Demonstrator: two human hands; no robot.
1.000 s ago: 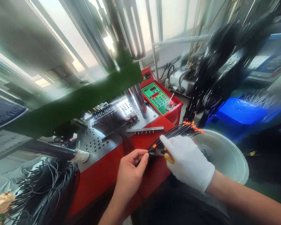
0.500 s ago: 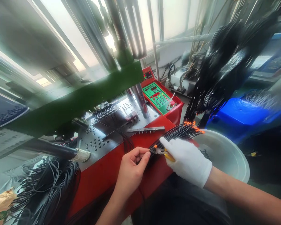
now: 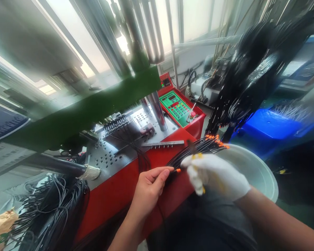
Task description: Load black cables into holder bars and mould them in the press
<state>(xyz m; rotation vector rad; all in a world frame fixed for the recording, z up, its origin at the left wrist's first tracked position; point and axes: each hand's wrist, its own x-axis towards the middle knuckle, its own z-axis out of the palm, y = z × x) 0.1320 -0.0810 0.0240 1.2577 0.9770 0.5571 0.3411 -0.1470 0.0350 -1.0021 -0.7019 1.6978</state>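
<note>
My bare left hand [image 3: 149,188] pinches a thin black cable [image 3: 174,170] between thumb and forefinger, just behind its orange tip. To its right, my right hand [image 3: 218,174] in a white glove is closed around yellow-handled pliers [image 3: 192,147]; their dark jaws point up and away, smeared by motion, apart from the cable. Just beyond both hands a bundle of black cables [image 3: 192,151] with orange ends lies across the red machine edge. Behind it rests a metal bar [image 3: 163,143] with a row of small pins.
A green press beam [image 3: 102,101] spans a perforated metal plate [image 3: 104,158]. The red control box [image 3: 199,122] stands beyond. At right are a pale round tub [image 3: 267,174], a blue bin [image 3: 272,127] and hanging black cable coils [image 3: 247,76]. More cables [image 3: 60,198] pile up at left.
The pliers have come away from the cable end at my left fingers and now point upward. My right hand has drawn back slightly right. My left hand has shifted a little right.
</note>
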